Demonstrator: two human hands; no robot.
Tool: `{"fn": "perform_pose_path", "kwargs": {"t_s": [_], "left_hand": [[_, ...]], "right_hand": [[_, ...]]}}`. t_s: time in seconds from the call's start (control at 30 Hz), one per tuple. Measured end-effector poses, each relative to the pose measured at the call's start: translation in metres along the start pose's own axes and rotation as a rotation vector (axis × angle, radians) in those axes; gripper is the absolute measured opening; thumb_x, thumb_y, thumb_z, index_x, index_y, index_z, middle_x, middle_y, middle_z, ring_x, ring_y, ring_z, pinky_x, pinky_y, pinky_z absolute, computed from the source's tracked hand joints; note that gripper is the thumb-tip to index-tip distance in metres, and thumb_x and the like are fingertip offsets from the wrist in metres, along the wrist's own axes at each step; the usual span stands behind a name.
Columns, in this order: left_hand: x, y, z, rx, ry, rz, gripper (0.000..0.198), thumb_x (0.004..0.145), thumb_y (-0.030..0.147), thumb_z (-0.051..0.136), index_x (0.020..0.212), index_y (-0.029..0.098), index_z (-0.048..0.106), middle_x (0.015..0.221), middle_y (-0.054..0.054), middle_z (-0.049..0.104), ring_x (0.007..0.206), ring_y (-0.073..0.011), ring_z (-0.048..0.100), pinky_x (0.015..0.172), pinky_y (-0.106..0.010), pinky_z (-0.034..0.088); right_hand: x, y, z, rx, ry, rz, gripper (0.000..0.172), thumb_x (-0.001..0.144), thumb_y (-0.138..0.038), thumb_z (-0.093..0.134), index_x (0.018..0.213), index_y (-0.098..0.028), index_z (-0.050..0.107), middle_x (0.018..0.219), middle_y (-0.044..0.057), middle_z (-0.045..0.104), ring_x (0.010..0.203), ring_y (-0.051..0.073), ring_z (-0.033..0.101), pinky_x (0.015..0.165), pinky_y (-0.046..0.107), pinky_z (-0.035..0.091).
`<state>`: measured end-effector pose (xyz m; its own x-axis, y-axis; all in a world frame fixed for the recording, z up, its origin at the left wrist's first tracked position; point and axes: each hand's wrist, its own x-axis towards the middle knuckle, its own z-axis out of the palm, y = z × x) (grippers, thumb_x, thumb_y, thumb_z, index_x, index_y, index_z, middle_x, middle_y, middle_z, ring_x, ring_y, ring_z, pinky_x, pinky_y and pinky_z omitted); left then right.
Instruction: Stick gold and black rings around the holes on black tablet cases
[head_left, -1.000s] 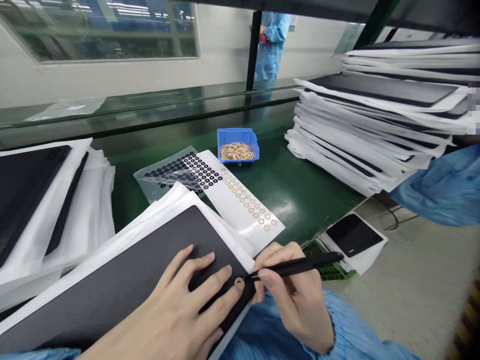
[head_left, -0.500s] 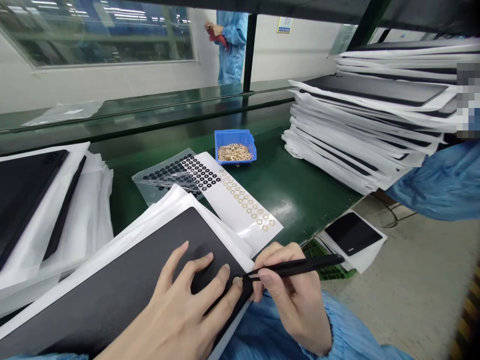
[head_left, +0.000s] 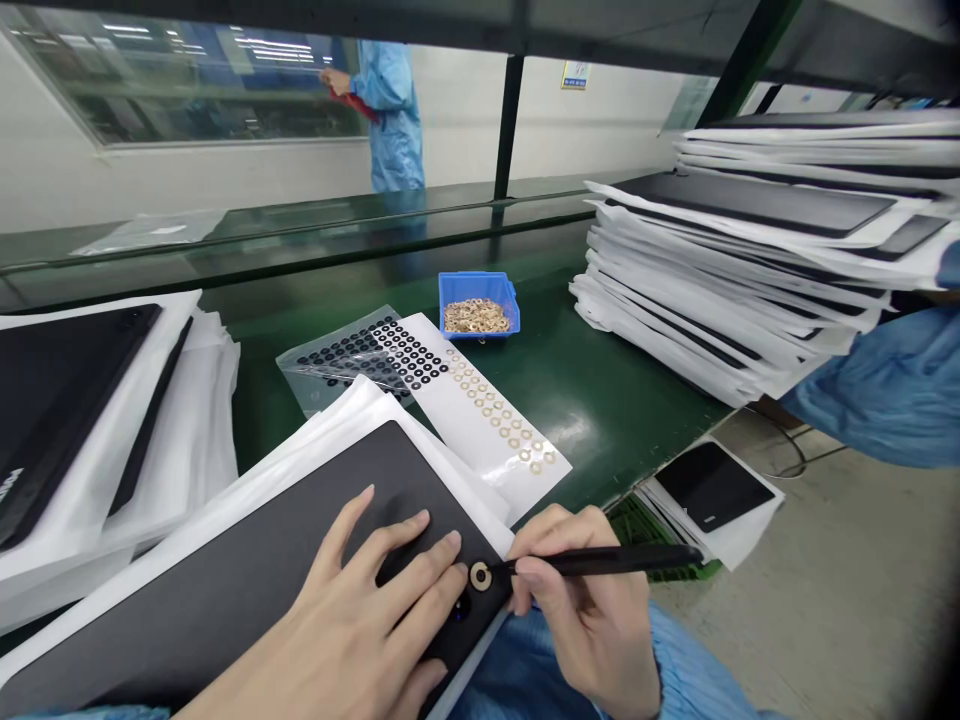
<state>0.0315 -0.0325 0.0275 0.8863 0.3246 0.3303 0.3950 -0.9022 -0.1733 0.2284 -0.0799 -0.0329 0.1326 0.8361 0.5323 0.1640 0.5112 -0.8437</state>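
Observation:
A flat black panel (head_left: 225, 570) with rounded corners lies on white sheets in front of me. My left hand (head_left: 375, 610) rests on it, fingers spread. Beside its fingertips a gold ring (head_left: 481, 576) sits at the panel's corner, and a dark round opening (head_left: 461, 606) shows partly below it. My right hand (head_left: 581, 600) pinches black tweezers (head_left: 622, 560), whose tips reach the ring's right edge; whether they grip it I cannot tell. Beyond the panel lies a white sheet (head_left: 480, 420) carrying black rings and gold rings in rows.
A blue bin (head_left: 478, 280) of gold rings stands behind the sheet. Panels interleaved with white sheets are stacked at left (head_left: 90, 400) and right (head_left: 720, 290). More panels lie over a green crate (head_left: 637, 535) below. A blue sleeve (head_left: 885, 390) shows at right; another person (head_left: 394, 120) stands behind.
My left fingers have drawn back from the corner, uncovering the gold ring and the dark opening. The tweezers remain beside it. The person behind appears farther left.

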Motion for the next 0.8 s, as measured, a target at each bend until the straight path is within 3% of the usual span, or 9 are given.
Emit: {"fn": "perform_pose_path", "kwargs": {"t_s": [0.23, 0.33, 0.47, 0.57, 0.63, 0.7, 0.8], "left_hand": [[0.002, -0.001, -0.004, -0.118, -0.087, -0.06, 0.027, 0.087, 0.034, 0.054, 0.111, 0.023, 0.063, 0.114, 0.001, 0.067, 0.105, -0.0199, 0.06, 0.11, -0.039, 0.028], [0.002, -0.002, -0.006, -0.165, -0.118, -0.061, 0.027, 0.087, 0.033, 0.054, 0.112, 0.024, 0.062, 0.115, 0.001, 0.067, 0.107, -0.0199, 0.06, 0.108, -0.039, 0.032], [0.002, -0.006, -0.012, -0.217, -0.128, -0.063, 0.029, 0.088, 0.029, 0.054, 0.117, 0.024, 0.059, 0.122, 0.001, 0.063, 0.11, -0.0204, 0.058, 0.109, -0.039, 0.03], [0.003, -0.009, -0.016, -0.261, -0.184, -0.069, 0.035, 0.087, 0.025, 0.057, 0.122, 0.023, 0.054, 0.127, -0.001, 0.06, 0.113, -0.0203, 0.055, 0.111, -0.038, 0.027], [0.002, -0.011, -0.017, -0.287, -0.24, -0.082, 0.036, 0.089, 0.027, 0.056, 0.125, 0.024, 0.052, 0.13, -0.002, 0.057, 0.115, -0.0199, 0.054, 0.111, -0.039, 0.025], [0.001, -0.013, -0.013, -0.311, -0.275, -0.091, 0.031, 0.094, 0.03, 0.048, 0.124, 0.026, 0.051, 0.131, -0.001, 0.056, 0.115, -0.0191, 0.054, 0.112, -0.04, 0.024], [0.0, -0.016, -0.002, -0.327, -0.293, -0.084, 0.029, 0.099, 0.027, 0.036, 0.124, 0.029, 0.051, 0.132, 0.0, 0.055, 0.114, -0.0176, 0.055, 0.113, -0.041, 0.022]], "right_hand": [[0.0, -0.008, 0.003, 0.133, 0.014, 0.0, 0.007, 0.092, -0.026, 0.05, 0.085, -0.024, 0.05, 0.066, -0.001, 0.055, 0.051, 0.013, 0.055, 0.048, 0.027, 0.044], [0.024, -0.015, -0.012, 0.082, 0.006, -0.056, 0.008, 0.093, -0.026, 0.05, 0.085, -0.024, 0.05, 0.066, 0.0, 0.056, 0.053, 0.014, 0.056, 0.05, 0.027, 0.045], [0.107, -0.01, -0.034, -0.212, -0.012, -0.135, 0.015, 0.092, -0.03, 0.05, 0.08, -0.022, 0.048, 0.069, 0.001, 0.057, 0.055, 0.014, 0.058, 0.054, 0.029, 0.048], [0.186, 0.015, -0.035, -0.31, 0.096, -0.183, 0.022, 0.089, -0.042, 0.051, 0.083, -0.021, 0.046, 0.068, 0.0, 0.058, 0.055, 0.016, 0.06, 0.054, 0.03, 0.05], [0.231, 0.038, -0.03, -0.403, 0.029, -0.182, 0.018, 0.09, -0.038, 0.048, 0.085, -0.021, 0.045, 0.071, 0.001, 0.06, 0.063, 0.018, 0.062, 0.064, 0.032, 0.051], [0.262, 0.06, -0.024, -0.43, -0.045, -0.179, 0.012, 0.088, -0.029, 0.05, 0.082, -0.02, 0.045, 0.071, 0.002, 0.062, 0.066, 0.019, 0.063, 0.07, 0.034, 0.05], [0.285, 0.083, -0.019, -0.454, -0.116, -0.139, 0.009, 0.088, -0.023, 0.05, 0.081, -0.018, 0.047, 0.067, 0.002, 0.062, 0.063, 0.018, 0.061, 0.069, 0.035, 0.05]]}}
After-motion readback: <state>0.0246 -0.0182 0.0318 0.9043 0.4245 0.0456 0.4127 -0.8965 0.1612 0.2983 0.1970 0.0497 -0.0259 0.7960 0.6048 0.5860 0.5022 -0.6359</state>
